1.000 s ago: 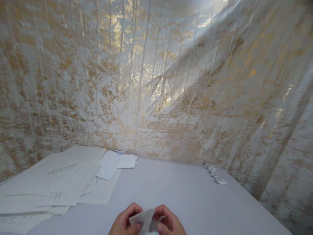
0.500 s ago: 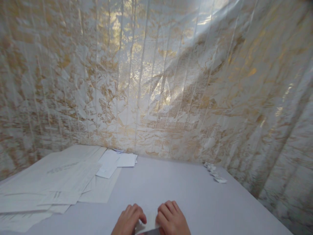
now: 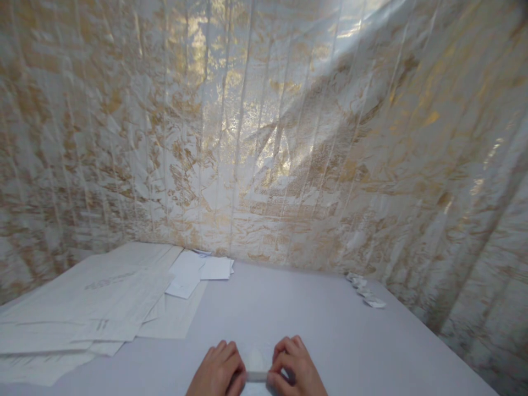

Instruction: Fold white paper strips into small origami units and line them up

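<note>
At the bottom middle of the view, a small white piece of paper (image 3: 257, 376) stretches between my two hands. A narrow, greyish raised band crosses it, which looks like a fold. My left hand (image 3: 219, 367) pinches its left end with curled fingers. On the opposite end, the thumb and fingers of my right hand (image 3: 296, 366) are closed in a pinch. The lower part of the paper runs out of the frame, and my fingers hide both ends.
Large printed paper sheets (image 3: 111, 286) lie overlapped on the left of the pale table (image 3: 284, 308). Small white sheets (image 3: 185, 275) lie at their far corner. Several small folded paper pieces (image 3: 363, 291) line the far right edge. A patterned, shiny curtain (image 3: 264, 137) hangs behind.
My right hand's fingers have curled into a pinch, and my left fingers have closed in. The dark grey face between my hands has given way to a pale narrow band.
</note>
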`<state>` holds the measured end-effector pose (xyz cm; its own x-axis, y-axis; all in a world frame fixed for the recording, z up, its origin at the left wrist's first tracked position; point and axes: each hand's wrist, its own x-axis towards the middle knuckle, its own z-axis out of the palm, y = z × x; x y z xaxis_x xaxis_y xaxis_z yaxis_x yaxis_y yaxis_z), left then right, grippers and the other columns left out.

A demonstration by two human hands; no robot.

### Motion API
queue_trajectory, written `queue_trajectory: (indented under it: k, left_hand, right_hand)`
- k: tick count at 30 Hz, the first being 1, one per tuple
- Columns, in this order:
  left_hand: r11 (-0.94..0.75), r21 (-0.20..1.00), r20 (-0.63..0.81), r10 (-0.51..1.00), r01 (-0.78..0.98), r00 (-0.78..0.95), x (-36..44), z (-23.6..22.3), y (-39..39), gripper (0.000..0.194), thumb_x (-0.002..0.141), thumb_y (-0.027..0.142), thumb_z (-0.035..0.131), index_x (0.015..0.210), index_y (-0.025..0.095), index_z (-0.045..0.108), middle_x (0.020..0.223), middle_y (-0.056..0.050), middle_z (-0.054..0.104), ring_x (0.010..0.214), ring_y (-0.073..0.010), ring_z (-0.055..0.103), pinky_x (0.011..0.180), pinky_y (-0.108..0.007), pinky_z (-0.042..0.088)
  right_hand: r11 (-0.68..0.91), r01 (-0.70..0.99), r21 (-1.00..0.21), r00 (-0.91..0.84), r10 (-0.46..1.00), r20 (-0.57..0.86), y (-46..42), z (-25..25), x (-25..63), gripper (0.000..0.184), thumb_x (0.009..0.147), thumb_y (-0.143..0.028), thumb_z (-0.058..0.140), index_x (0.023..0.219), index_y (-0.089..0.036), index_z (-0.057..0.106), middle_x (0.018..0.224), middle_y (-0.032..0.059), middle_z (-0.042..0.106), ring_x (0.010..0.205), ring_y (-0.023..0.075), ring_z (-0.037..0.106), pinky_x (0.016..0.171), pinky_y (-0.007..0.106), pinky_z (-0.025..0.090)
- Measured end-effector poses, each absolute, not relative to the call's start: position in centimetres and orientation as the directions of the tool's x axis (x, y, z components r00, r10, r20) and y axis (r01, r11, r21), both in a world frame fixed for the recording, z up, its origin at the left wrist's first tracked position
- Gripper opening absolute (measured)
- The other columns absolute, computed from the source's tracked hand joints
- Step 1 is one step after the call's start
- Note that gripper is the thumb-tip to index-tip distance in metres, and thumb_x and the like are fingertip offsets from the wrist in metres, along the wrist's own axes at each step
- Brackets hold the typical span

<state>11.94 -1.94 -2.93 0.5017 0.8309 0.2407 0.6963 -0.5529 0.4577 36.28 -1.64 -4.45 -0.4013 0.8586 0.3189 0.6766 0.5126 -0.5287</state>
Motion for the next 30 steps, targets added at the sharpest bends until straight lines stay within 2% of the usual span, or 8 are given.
queue_trajectory:
  k: [4, 10, 16, 25, 30]
  left_hand:
    - [-0.490, 0.456, 0.217, 0.871, 0.742, 0.441, 12.3, -2.4, -2.1, 0.020, 0.097, 0.024, 0.051, 0.087, 0.021, 0.068, 0.100, -0.008, 0.069, 0.098, -0.0276, 0.060, 0.085, -0.040, 0.043]
    - [-0.462, 0.442, 0.245, 0.887, 0.769, 0.391, 12.3, -2.3, -2.4, 0.017, 0.096, 0.025, 0.052, 0.093, 0.022, 0.068, 0.107, -0.009, 0.067, 0.105, -0.0292, 0.058, 0.093, -0.043, 0.041]
    - [-0.447, 0.441, 0.215, 0.895, 0.779, 0.391, 12.5, -1.7, -2.5, 0.018, 0.096, 0.029, 0.053, 0.090, 0.023, 0.068, 0.106, -0.008, 0.067, 0.104, -0.0291, 0.057, 0.091, -0.043, 0.041]
    - [-0.417, 0.405, 0.181, 0.909, 0.814, 0.376, 12.7, -1.5, -2.7, 0.018, 0.095, 0.025, 0.051, 0.092, 0.020, 0.068, 0.110, -0.011, 0.065, 0.106, -0.0315, 0.056, 0.092, -0.045, 0.040]
    - [-0.400, 0.421, 0.171, 0.916, 0.814, 0.362, 12.7, -1.5, -2.8, 0.011, 0.090, 0.022, 0.053, 0.088, 0.020, 0.064, 0.107, -0.010, 0.063, 0.104, -0.0309, 0.055, 0.091, -0.044, 0.039]
  right_hand:
    - [0.362, 0.697, -0.619, -0.245, 0.932, 0.268, -1.6, -4.1, 35.7, 0.009, 0.078, -0.012, 0.070, 0.075, -0.021, 0.070, 0.091, 0.0042, 0.065, 0.093, 0.0244, 0.056, 0.084, 0.037, 0.043]
    - [0.280, 0.765, -0.580, -0.164, 0.955, 0.245, -1.7, -3.1, 34.4, 0.014, 0.078, -0.011, 0.072, 0.069, -0.018, 0.066, 0.086, 0.0057, 0.064, 0.090, 0.0267, 0.058, 0.086, 0.042, 0.040]
    - [0.288, 0.785, -0.549, -0.156, 0.949, 0.275, -2.1, -2.6, 33.8, 0.016, 0.074, -0.006, 0.073, 0.069, -0.019, 0.065, 0.086, 0.0060, 0.064, 0.090, 0.0276, 0.058, 0.082, 0.040, 0.041]
    - [0.283, 0.815, -0.505, -0.180, 0.953, 0.242, -2.2, -2.2, 33.8, 0.016, 0.076, -0.008, 0.073, 0.071, -0.019, 0.062, 0.088, 0.0059, 0.064, 0.091, 0.0270, 0.058, 0.085, 0.041, 0.041]
    - [0.281, 0.836, -0.472, -0.189, 0.954, 0.233, -2.3, -2.1, 33.7, 0.016, 0.076, -0.007, 0.072, 0.072, -0.019, 0.061, 0.090, 0.0066, 0.064, 0.092, 0.0277, 0.057, 0.084, 0.041, 0.041]
